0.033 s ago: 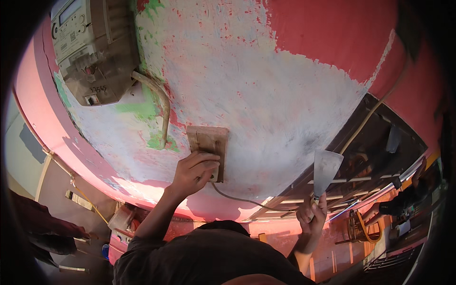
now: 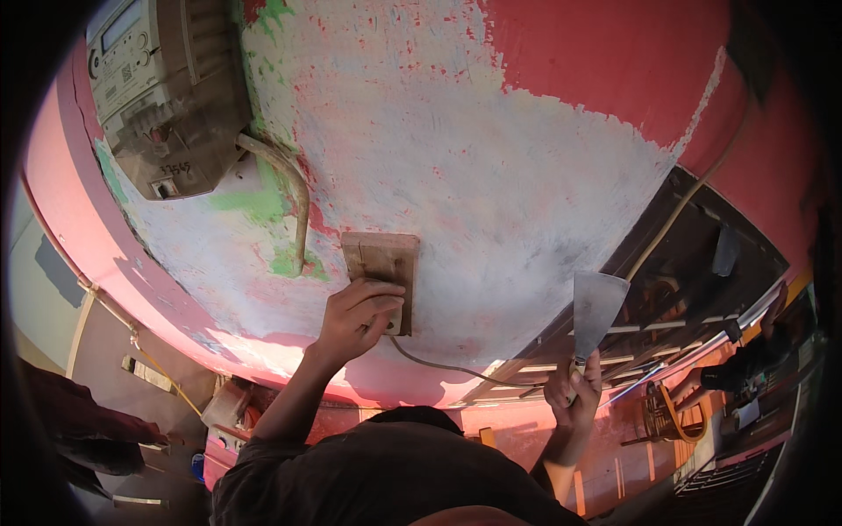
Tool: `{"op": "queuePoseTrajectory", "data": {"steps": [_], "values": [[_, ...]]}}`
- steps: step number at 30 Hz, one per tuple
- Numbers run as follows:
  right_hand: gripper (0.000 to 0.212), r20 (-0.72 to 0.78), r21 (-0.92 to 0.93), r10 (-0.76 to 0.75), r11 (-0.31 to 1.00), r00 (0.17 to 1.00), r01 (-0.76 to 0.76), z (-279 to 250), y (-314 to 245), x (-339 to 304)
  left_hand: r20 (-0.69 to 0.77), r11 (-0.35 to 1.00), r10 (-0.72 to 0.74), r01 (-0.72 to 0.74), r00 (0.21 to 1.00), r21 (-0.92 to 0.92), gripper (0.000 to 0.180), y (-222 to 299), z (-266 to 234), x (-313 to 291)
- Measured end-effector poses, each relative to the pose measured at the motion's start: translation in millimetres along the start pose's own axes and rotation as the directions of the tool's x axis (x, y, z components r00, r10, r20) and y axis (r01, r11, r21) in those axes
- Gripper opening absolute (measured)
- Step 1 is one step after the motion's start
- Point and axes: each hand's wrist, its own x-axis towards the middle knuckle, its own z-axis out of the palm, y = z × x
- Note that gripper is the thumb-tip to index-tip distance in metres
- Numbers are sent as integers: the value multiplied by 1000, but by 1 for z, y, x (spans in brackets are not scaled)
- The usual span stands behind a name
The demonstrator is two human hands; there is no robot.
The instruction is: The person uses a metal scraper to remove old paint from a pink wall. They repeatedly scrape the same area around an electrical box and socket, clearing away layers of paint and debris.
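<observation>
My right hand (image 2: 574, 390) grips a putty knife (image 2: 599, 309) by its handle, the wide metal blade pointing up in front of a dark window. My left hand (image 2: 361, 320) is at a brown wooden board (image 2: 381, 256) fixed to the wall, its fingers bent and close together over the board's lower part. A small pale fitting (image 2: 395, 323) shows partly beside the fingertips; the hand hides the rest. The scraped wall (image 2: 456, 193) around the board is whitish with red and green paint remnants.
An electricity meter (image 2: 162, 114) hangs at the upper left, with a bent conduit (image 2: 285, 171) below it. A thin cable (image 2: 456, 369) runs from the board to the right. The barred dark window (image 2: 693, 263) and a wooden chair (image 2: 675, 416) are at right. Dark cloth (image 2: 79, 412) is at left.
The whole view has shifted slightly, so the meter and the putty knife appear a little further left. Both hands keep the same pose.
</observation>
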Motion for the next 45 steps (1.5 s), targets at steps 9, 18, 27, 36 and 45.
{"op": "queuePoseTrajectory", "data": {"steps": [9, 18, 27, 36, 45], "values": [[55, 246, 58, 100, 991, 964, -118, 52, 23, 52, 124, 943, -89, 123, 988, -308, 25, 9, 2, 7], [51, 495, 272, 195, 891, 847, -364, 148, 35, 129, 225, 444, -301, 345, 927, -827, 36, 45, -11, 85], [12, 522, 558, 298, 590, 799, -584, 196, 42, 156, 209, 366, -466, 403, 860, -839, 55, 60, -17, 177], [18, 542, 590, 319, 514, 778, -622, 199, 43, 155, 150, 419, -509, 396, 848, -817, 47, 62, -21, 187], [21, 552, 580, 322, 514, 769, -631, 215, 29, 159, 110, 413, -499, 347, 860, -842, 45, 65, -20, 191]]}}
